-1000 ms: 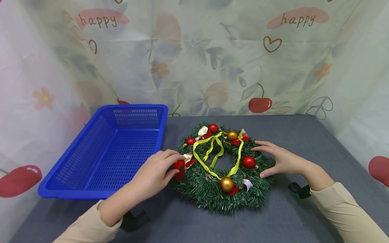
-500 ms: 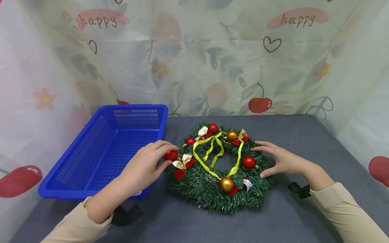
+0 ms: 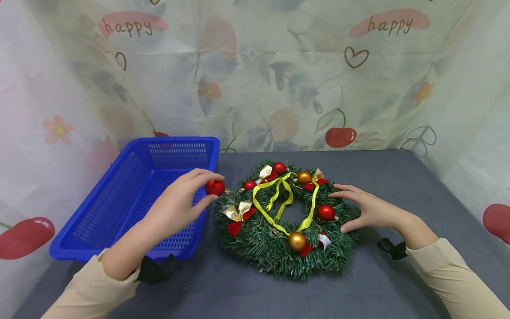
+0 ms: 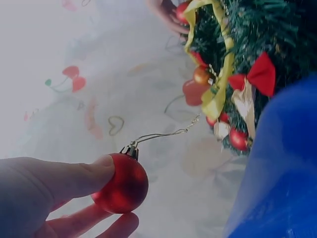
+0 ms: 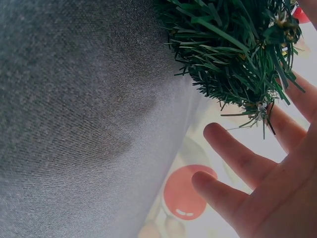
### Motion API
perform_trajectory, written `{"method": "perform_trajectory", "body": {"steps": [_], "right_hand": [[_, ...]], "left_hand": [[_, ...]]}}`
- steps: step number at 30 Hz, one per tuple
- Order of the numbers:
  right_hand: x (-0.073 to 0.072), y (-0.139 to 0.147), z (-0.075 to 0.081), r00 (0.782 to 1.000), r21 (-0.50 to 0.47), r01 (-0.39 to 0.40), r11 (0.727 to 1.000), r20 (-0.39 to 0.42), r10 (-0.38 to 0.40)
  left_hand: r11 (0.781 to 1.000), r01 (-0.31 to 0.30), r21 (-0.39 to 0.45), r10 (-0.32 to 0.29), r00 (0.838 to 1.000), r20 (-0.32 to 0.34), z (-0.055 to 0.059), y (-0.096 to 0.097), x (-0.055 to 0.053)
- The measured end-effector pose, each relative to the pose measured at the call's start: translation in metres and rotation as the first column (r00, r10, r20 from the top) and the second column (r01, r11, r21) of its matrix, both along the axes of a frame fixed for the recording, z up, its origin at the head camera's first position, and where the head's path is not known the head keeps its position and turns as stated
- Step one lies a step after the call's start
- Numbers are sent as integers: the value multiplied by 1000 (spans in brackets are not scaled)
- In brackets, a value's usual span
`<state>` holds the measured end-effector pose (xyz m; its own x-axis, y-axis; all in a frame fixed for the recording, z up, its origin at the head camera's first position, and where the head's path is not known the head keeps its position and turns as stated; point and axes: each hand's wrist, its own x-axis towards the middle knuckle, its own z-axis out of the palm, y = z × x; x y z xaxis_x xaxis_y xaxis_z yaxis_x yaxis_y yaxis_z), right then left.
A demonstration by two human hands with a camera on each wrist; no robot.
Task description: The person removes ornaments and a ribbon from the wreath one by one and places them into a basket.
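Between thumb and fingertips my left hand (image 3: 173, 204) pinches a shiny red Christmas ball (image 3: 215, 188). In the left wrist view its silver cap and a thin loop of gold string (image 4: 161, 135) stick out free. Hand and ball are raised between the basket and the left side of a green Christmas wreath (image 3: 271, 259). My right hand (image 3: 374, 210) rests at the wreath's right edge with fingers spread; in the right wrist view the fingers lie along the green needles (image 5: 233, 59). Red and gold balls, bows and a yellow ribbon (image 3: 260, 206) decorate the wreath.
A blue perforated plastic basket (image 3: 95, 195) stands left of the wreath, its right rim behind my left hand. The grey table (image 3: 398, 177) ends at a patterned curtain (image 3: 255, 88) at the back and sides.
My left hand has lifted the red ball off the wreath's left side, moving left and away from me towards the basket. The gold bow there now shows fully. My right hand stays put.
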<state>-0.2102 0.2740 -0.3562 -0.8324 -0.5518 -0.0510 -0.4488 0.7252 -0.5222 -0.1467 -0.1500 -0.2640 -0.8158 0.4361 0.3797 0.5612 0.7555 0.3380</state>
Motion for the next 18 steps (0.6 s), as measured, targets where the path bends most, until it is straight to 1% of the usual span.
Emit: {"method": "perform_trajectory", "body": {"steps": [4, 10, 18], "right_hand": [[-1, 0, -1, 1000, 3, -1, 1000, -1, 1], [-1, 0, -1, 1000, 4, -3, 1000, -11, 3], [-1, 1, -3, 1000, -6, -3, 1000, -2, 3]], "left_hand": [[999, -25, 36, 24, 999, 23, 3, -6, -6], [995, -79, 62, 76, 995, 59, 7, -18, -16], [986, -142, 85, 133, 986, 102, 8, -34, -34]]}}
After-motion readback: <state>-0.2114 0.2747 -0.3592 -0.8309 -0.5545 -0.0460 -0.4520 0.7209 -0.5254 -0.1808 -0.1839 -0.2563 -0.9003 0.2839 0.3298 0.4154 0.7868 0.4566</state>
